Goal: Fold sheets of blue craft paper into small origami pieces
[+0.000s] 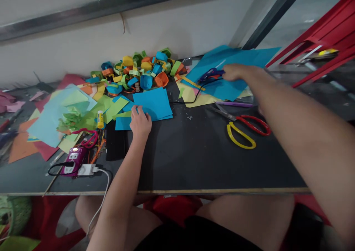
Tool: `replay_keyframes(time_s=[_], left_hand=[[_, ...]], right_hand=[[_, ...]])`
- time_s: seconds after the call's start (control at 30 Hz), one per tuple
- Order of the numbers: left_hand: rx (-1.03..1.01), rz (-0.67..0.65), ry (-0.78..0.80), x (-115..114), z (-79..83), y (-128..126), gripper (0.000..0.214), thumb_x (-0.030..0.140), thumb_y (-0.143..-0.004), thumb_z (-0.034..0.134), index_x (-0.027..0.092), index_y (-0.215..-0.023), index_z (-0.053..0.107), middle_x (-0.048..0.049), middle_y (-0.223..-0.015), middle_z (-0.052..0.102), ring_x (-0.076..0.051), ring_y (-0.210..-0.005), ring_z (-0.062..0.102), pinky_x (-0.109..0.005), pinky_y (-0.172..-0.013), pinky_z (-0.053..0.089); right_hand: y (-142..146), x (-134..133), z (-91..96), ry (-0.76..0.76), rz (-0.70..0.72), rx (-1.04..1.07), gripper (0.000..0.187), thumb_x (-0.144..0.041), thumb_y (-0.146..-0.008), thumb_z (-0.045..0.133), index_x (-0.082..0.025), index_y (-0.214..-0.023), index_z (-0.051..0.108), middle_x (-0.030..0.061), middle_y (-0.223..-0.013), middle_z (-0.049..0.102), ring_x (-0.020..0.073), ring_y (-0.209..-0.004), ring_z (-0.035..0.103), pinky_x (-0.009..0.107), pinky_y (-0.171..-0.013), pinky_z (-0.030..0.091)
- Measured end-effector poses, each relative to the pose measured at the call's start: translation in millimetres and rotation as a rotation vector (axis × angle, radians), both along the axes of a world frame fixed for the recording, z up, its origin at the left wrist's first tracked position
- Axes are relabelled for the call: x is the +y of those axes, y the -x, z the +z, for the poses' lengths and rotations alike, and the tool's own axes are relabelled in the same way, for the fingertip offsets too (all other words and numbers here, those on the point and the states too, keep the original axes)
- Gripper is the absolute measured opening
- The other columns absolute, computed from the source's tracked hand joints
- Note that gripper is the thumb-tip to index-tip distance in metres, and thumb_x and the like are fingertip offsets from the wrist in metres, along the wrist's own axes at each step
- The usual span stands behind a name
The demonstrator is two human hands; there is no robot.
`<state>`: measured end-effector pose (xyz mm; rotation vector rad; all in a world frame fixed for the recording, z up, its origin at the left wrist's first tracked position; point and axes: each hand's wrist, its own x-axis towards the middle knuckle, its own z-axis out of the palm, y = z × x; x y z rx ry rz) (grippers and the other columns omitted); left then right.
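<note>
"Bright blue rectangular paper sheets (159, 105): where do we have them?"

"Just left of twelve o'clock from our seat, flat on the dark grey table (188, 158). Our left hand (141, 121) rests over their near edge, fingers slightly spread and bent, grasping nothing that we can see."

"And our right hand (232, 72)?"

"At one o'clock, touching the back end of a dark blue plastic gun-shaped tool (210, 74). Blur and angle hide the fingers, so we cannot tell whether they are closed around it."

"How much looks done?"

"Plenty: at eleven o'clock we have a heap of small multicoloured folded-paper cups (135, 73), which we judge finished or nearly so."

"And left?"

"Our blue sheets look unshaped. The large flat blue paper (235, 55) under and beyond the tool, and the loose multicoloured paper sheets (52, 114) at ten o'clock, seem unworked too. The red-and-yellow-handled metal scissors (236, 118) lie at two o'clock, out of both hands. We cannot tell how much more remains."
</note>
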<state>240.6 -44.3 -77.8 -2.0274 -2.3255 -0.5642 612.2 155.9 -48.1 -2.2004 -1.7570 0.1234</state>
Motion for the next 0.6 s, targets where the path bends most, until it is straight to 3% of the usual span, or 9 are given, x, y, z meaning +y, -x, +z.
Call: replay_keyframes(time_s=[0.1,0.2,0.27,0.33,0.4,0.47,0.6], left_hand=[[-0.001,-0.001,-0.001,0.5,-0.7,-0.6,0.041,0.028,-0.094,0.038,0.012,-0.131,0.047,-0.0216,-0.142,0.043,-0.031,-0.123,0.051,-0.033,-0.072,0.058],[-0.025,0.019,-0.013,0.7,0.2,-1.1,0.044,0.028,-0.093,0.04,0.012,-0.133,0.044,-0.022,-0.141,0.043,-0.032,-0.124,0.051,-0.035,-0.073,0.058],[-0.068,0.096,-0.049,0.3,1.4,-0.9,0.052,0.026,-0.091,0.044,0.012,-0.14,0.035,-0.0229,-0.141,0.042,-0.033,-0.123,0.052,-0.037,-0.074,0.058],[-0.107,0.176,-0.088,-0.6,2.6,-0.2,0.064,0.023,-0.088,0.047,0.014,-0.147,0.023,-0.0236,-0.143,0.039,-0.033,-0.118,0.056,-0.038,-0.071,0.057],[-0.127,0.213,-0.113,-1.8,2.9,0.8,0.068,0.02,-0.088,0.046,0.018,-0.149,0.017,-0.0233,-0.146,0.034,-0.032,-0.109,0.062,-0.038,-0.067,0.057],[-0.141,0.246,-0.137,-2.6,2.3,2.0,0.067,0.018,-0.088,0.044,0.02,-0.149,0.017,-0.023,-0.146,0.033,-0.03,-0.104,0.065,-0.037,-0.065,0.057],[-0.166,0.272,-0.152,-2.6,0.8,3.4,0.066,0.016,-0.087,0.045,0.019,-0.148,0.019,-0.0229,-0.145,0.035,-0.032,-0.107,0.064,-0.039,-0.068,0.058]], right_hand=[[1.1,-7.9,37.9,0.099,0.059,0.054,0.01,-0.009,-0.077,0.066,0.0,-0.083,0.066,0.0216,-0.102,0.07,0.0124,-0.086,0.064,0.03,-0.071,0.039],[15.5,-21.4,71.2,-0.011,0.066,0.151,0.035,-0.02,-0.097,0.037,-0.002,-0.118,0.058,0.0208,-0.107,0.067,0.0116,-0.084,0.063,0.03,-0.072,0.042],[33.5,-31.2,77.4,-0.12,0.114,0.243,0.042,-0.027,-0.101,0.029,-0.005,-0.131,0.047,0.0212,-0.112,0.065,0.0101,-0.08,0.061,0.028,-0.069,0.044],[55.0,-39.9,68.1,-0.098,0.149,0.276,0.04,-0.032,-0.101,0.035,-0.004,-0.123,0.053,0.0175,-0.097,0.067,0.0091,-0.071,0.06,0.03,-0.07,0.045],[74.9,-46.0,47.3,-0.076,0.22,0.291,0.036,-0.032,-0.098,0.045,-0.005,-0.12,0.054,0.0148,-0.098,0.065,0.0112,-0.077,0.059,0.033,-0.078,0.046],[89.0,-49.0,21.0,-0.007,0.305,0.266,0.031,-0.028,-0.092,0.058,-0.007,-0.115,0.057,0.0148,-0.102,0.064,0.0163,-0.084,0.058,0.036,-0.082,0.045],[96.8,-46.9,-28.8,0.091,0.355,0.264,0.019,-0.023,-0.086,0.063,-0.013,-0.102,0.061,0.0123,-0.089,0.063,0.0223,-0.083,0.057,0.041,-0.081,0.047]])
